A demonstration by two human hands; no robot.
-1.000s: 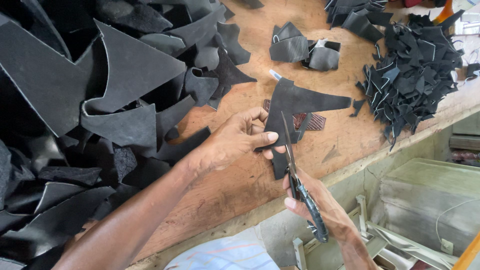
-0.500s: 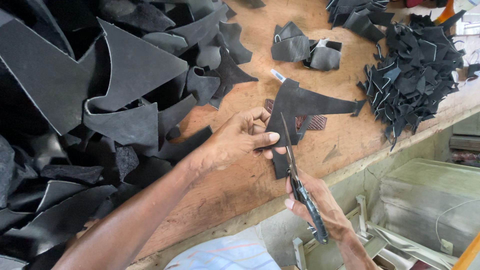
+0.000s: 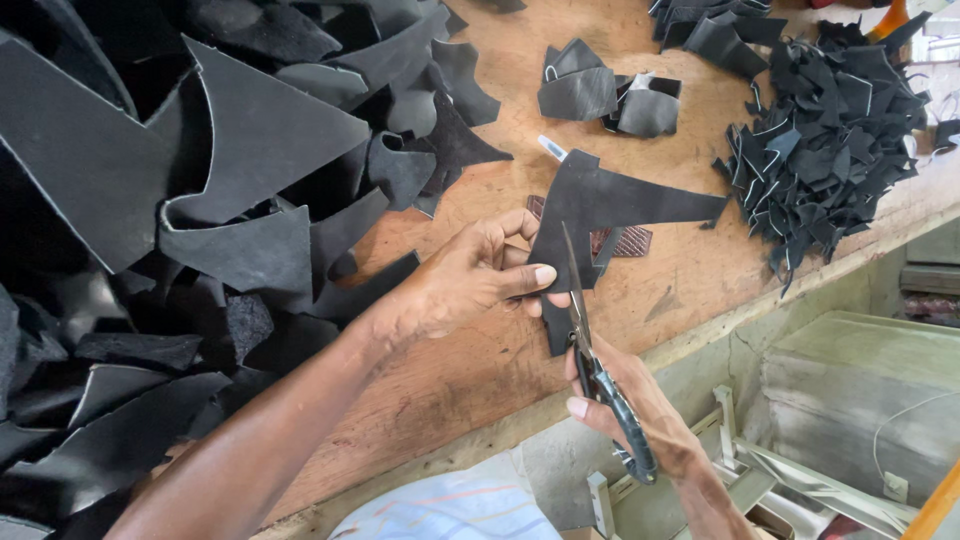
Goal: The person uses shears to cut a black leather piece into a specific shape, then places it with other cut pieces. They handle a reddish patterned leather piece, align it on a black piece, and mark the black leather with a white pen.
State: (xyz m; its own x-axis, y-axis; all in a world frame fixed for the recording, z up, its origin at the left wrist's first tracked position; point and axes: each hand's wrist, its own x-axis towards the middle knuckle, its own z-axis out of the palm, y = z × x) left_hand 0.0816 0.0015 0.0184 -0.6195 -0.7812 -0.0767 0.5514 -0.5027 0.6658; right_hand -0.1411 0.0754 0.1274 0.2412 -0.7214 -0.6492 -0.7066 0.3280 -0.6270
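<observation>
Head view: left hand (image 3: 455, 285) keeps pinching leather piece (image 3: 600, 205); right hand (image 3: 640, 410), clasping scissors (image 3: 595, 365) at 5 o'clock, blades unmoved, cut unadvanced.

Cut sheet (image 3: 600, 205): matt black, leather-like material with a paler raw edge. Scissors (image 3: 590, 350): dull grey metal blades, dark glossy plastic handles. Table (image 3: 480, 350): bare brown wood, worn and scuffed, with a rough front edge. Large pieces (image 3: 230, 170): the same matt black sheet, some showing a fuzzy, suede-like underside. Heap of scraps (image 3: 830, 150): small matt black offcuts with thin light edges. Patch (image 3: 625, 240): reddish-brown with a woven, textured surface.
</observation>
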